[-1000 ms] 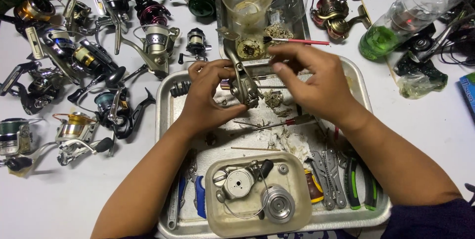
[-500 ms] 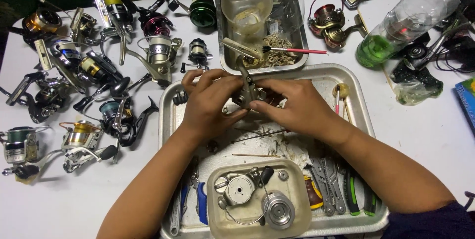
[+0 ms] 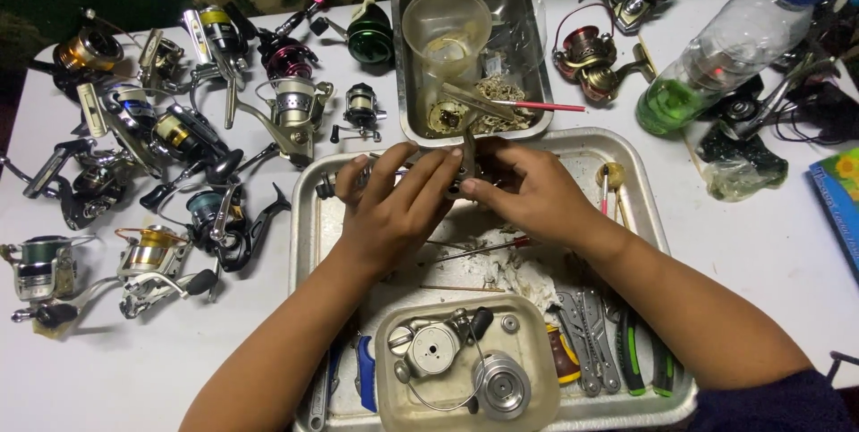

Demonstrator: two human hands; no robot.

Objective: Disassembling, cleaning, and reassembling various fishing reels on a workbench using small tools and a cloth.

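Broadly: white surface, carrying fishing reels at left and a clear bottle of green liquid far right. Large metal tray at centre; smaller steel pan beyond it; beige tub of reel parts at its near edge. Left hand and right hand, both curled shut around a small reel body, held over the tray's far end.
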